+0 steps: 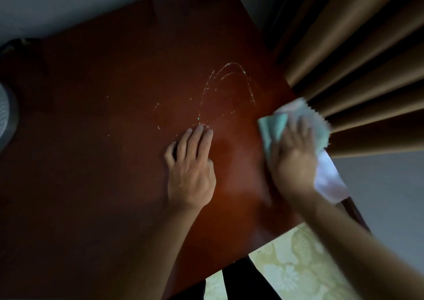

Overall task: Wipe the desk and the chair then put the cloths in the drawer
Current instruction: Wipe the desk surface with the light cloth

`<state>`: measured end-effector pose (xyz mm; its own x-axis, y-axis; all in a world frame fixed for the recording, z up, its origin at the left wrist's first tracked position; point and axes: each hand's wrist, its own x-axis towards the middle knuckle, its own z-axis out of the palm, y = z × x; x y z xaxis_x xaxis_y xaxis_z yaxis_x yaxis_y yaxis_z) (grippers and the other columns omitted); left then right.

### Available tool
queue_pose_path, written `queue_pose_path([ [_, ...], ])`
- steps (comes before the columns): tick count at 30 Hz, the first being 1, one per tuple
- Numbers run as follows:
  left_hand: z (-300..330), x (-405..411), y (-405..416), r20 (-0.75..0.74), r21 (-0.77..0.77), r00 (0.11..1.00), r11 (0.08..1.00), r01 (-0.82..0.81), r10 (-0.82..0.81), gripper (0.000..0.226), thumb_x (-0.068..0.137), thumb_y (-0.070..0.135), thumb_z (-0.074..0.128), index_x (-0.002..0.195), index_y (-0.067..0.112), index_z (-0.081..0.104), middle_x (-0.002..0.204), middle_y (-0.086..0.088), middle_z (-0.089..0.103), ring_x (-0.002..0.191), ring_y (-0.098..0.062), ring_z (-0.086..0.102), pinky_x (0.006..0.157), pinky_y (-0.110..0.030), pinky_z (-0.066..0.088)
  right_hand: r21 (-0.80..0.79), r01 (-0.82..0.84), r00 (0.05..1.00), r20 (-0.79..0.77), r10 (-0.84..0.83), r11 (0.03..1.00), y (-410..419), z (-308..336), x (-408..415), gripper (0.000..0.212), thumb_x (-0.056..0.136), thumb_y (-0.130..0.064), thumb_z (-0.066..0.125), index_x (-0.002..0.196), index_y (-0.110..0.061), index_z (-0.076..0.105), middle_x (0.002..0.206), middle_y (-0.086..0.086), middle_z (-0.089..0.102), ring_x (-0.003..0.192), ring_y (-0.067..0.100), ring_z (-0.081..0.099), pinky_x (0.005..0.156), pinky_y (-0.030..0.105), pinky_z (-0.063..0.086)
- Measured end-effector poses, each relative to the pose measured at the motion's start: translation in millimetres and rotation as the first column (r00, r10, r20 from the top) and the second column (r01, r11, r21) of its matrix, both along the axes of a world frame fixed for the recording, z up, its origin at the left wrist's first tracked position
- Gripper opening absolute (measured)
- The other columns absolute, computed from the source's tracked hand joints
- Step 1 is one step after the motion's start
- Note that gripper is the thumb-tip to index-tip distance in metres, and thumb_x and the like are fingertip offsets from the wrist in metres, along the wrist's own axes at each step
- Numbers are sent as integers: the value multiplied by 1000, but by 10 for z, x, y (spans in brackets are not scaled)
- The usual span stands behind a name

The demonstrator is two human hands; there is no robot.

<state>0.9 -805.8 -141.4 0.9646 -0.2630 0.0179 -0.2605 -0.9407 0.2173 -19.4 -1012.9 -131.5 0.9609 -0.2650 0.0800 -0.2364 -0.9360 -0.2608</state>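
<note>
My left hand lies flat on the dark red-brown bench, fingers straight and close together, palm down, holding nothing. Just beyond its fingertips a scatter of pale droplets curves across the wood in thin arcs, the nearest specks almost touching my middle finger.

My right hand presses down on the cloths at the bench's right edge, well apart from my left hand. Its fingers are spread and fairly straight over the fabric (the hand is blurred, so I cannot tell how firmly the fingertips dig in). A pale green fold sticks out to the left of my fingers, a pinkish-white part shows beyond them, and a white flap hangs out to the right of my wrist, over the bench's edge.

Past my right hand, brown curtains hang in deep folds beside the bench corner. Below my right forearm, off the near edge of the bench, a light cushion with a flower pattern shows. Far to the left of my left hand a round pale thing sits at the picture's edge, too dim to name.
</note>
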Motion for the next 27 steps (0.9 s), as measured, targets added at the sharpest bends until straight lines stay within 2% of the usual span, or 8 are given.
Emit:
queue_pose_path([
  [3,-5,4,23,-5,-20,1000,999,25,-25,56,89,22,37,145,22,38,151,0,41,141,-22,35,110,-47,28,38,-274,962,-7,274,961,668,-39,-323,49,95,-27,52,138,-3,51,150,11,43,127,33,52,91,43,43],
  [5,-7,1,31,-5,-35,1000,999,31,-31,56,89,22,36,145,20,38,151,-1,42,141,-22,35,112,-45,29,28,-356,935,10,356,934,676,-30,-256,47,96,-27,49,137,-5,53,149,9,46,127,32,54,89,43,49],
  [10,-29,-6,12,28,-52,1000,999,11,-9,53,91,18,35,143,19,41,149,-1,45,141,-22,36,113,-44,30,-3,-6,1000,-22,6,1000,-72,-17,446,46,101,-22,41,141,0,46,152,15,39,143,38,32,116,48,25],
  [12,-21,-4,5,32,-46,999,999,15,-14,54,92,19,34,145,20,39,150,-1,44,141,-21,35,113,-45,30,-7,36,999,-24,-36,999,-54,-2,463,45,101,-20,40,141,1,46,153,16,37,144,38,29,118,50,22],
  [18,-30,-10,25,53,-61,998,998,32,-29,54,91,20,36,145,19,41,150,-2,44,141,-22,36,111,-45,32,-15,-420,907,-19,420,907,449,-51,-126,49,96,-24,49,140,-3,49,151,11,42,142,35,35,117,52,28],
  [21,-41,-8,23,67,-55,997,998,27,-23,52,92,18,37,144,20,42,149,-1,45,140,-22,37,111,-43,32,-23,-248,969,-7,248,969,156,-28,386,47,99,-23,46,140,-1,48,150,14,43,140,37,36,117,51,26],
  [24,-54,-12,21,66,-41,998,999,16,-13,50,94,20,35,144,21,41,149,0,45,140,-21,36,112,-42,31,11,-45,998,-46,45,999,-118,1,815,47,104,-27,35,145,-4,42,157,10,33,147,32,23,120,46,17],
  [27,-60,-11,8,79,-51,997,999,-10,14,48,95,21,35,141,20,43,148,0,47,140,-20,37,111,-42,32,-8,-59,998,-13,59,998,14,-5,615,44,101,-21,42,138,1,48,152,14,39,144,36,29,118,49,22],
])
